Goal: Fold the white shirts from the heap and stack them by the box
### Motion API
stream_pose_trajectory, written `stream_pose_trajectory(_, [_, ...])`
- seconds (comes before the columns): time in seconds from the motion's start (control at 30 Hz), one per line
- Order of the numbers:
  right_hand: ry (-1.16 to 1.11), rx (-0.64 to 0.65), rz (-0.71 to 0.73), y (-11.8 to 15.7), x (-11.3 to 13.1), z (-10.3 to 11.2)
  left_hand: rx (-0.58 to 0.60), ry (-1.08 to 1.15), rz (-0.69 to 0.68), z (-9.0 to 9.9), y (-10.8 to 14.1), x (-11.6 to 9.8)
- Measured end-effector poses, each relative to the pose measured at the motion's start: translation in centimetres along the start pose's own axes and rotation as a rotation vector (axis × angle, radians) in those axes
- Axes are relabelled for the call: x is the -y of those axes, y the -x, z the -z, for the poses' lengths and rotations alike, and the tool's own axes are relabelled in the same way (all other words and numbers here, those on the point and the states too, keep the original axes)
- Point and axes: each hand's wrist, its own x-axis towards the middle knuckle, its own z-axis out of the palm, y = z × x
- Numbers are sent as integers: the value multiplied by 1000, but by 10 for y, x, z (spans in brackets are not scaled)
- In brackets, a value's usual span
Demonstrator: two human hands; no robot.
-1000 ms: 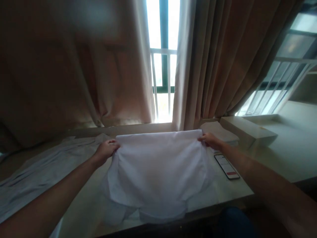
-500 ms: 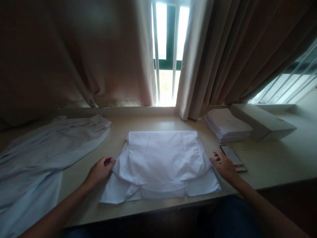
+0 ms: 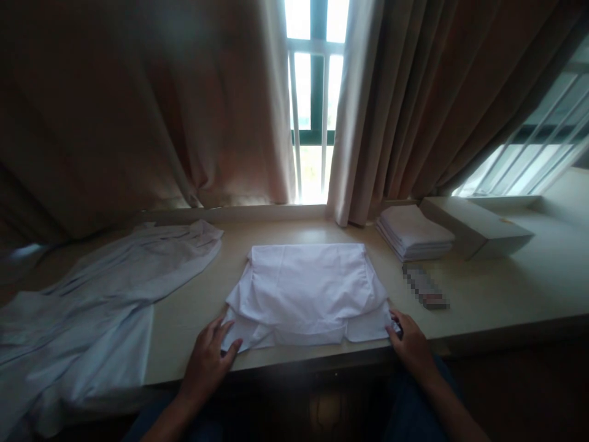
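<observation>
A folded white shirt [image 3: 306, 282] lies on the table before me, its upper edge straight and its lower layers fanned out. At its lower left corner, my left hand [image 3: 209, 353] touches the cloth with thumb and fingers spread apart. My right hand [image 3: 411, 341] is at the lower right corner, fingers curled and the thumb against the cloth edge; it appears to pinch that edge. The undersides of both hands' fingers are partly hidden.
Loose white garments [image 3: 115, 276] spread over the table's left side. At the back right stand a stack of folded white cloth [image 3: 414, 230] and a pale box [image 3: 483, 224]. A blurred-out phone [image 3: 426, 288] lies right of the shirt. Curtains [image 3: 221, 110] hang behind the table [image 3: 184, 325].
Both hands have moved down from the shirt's sides to its lower corners. The left hand's fingers have spread. Its lower corners are drawn inward, and the view has shifted slightly.
</observation>
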Motion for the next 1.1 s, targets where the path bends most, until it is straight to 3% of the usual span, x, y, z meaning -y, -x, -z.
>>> stream_pose_trajectory(0.13, [-33, -69, -26, -7, 1, -1, 50, -58, -132, 4, 14, -20])
stream_pose_trajectory(0.33, [35, -178, -18, -7, 8, 0, 37, -155, -146, 8, 27, -33])
stream_pose_trajectory(0.43, [134, -249, 34, -4, 21, 1, 22, -170, -223, 10, 29, -41])
stream_pose_trajectory(0.53, [143, -160, 197, 4, 48, 0, 47, -119, -295, 7, 28, -54])
stream_pose_trajectory(0.63, [74, -39, 362, 17, 82, -9, 47, -66, -264, 3, 24, -66])
stream_pose_trajectory(0.83, [43, 108, 499, 32, 140, -34, 13, 15, -182, 0, 17, -78])
stream_pose_trajectory(0.97, [18, 168, 542, 28, 161, -38, 25, 67, -184, 2, 19, -80])
stream_pose_trajectory(1.1, [36, 156, 593, 20, 164, -34, 29, 117, -195, 3, 21, -81])
